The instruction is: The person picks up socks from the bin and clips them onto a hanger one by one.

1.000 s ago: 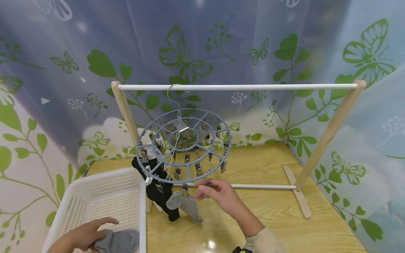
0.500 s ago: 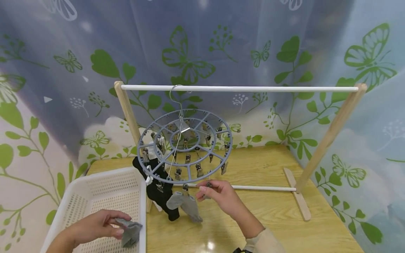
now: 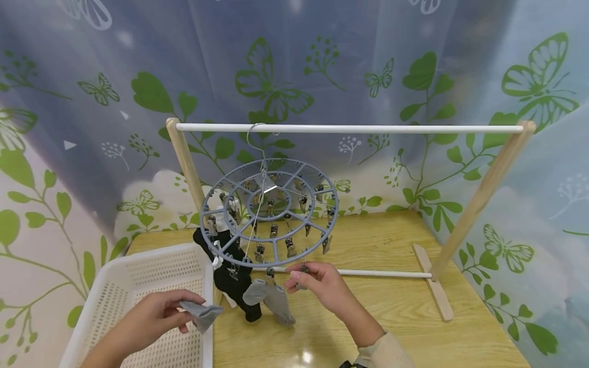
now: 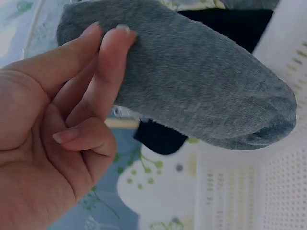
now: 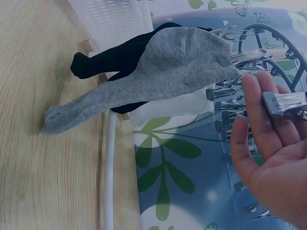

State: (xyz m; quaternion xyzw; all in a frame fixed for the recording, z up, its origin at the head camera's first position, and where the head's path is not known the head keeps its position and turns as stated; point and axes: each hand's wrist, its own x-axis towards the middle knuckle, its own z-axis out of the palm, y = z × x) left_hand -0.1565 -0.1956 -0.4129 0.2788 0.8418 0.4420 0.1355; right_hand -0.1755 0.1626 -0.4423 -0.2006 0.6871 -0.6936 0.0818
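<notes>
My left hand (image 3: 154,317) pinches a grey sock (image 4: 201,81) by one end, over the right side of the white basket (image 3: 131,276). The sock's toe end points away from the fingers in the left wrist view. My right hand (image 3: 324,289) is at the front rim of a round grey clip hanger (image 3: 275,251). A metal clip (image 5: 288,104) lies against its nearly straight fingers, with the thumb apart from the clip. Beside this hand, another grey sock (image 5: 163,79) hangs from a clip. Black socks (image 3: 230,271) hang further left.
The hanger hooks over the white top rail (image 3: 349,129) of a wood-framed rack. Several bare metal clips (image 3: 290,247) dangle under its rings. A lower white bar (image 3: 384,274) and a wooden foot (image 3: 432,282) stand on the wooden table (image 3: 368,327).
My left hand has lifted the grey sock from low in the basket, up and right towards the hanger. My right hand stays at the same clip.
</notes>
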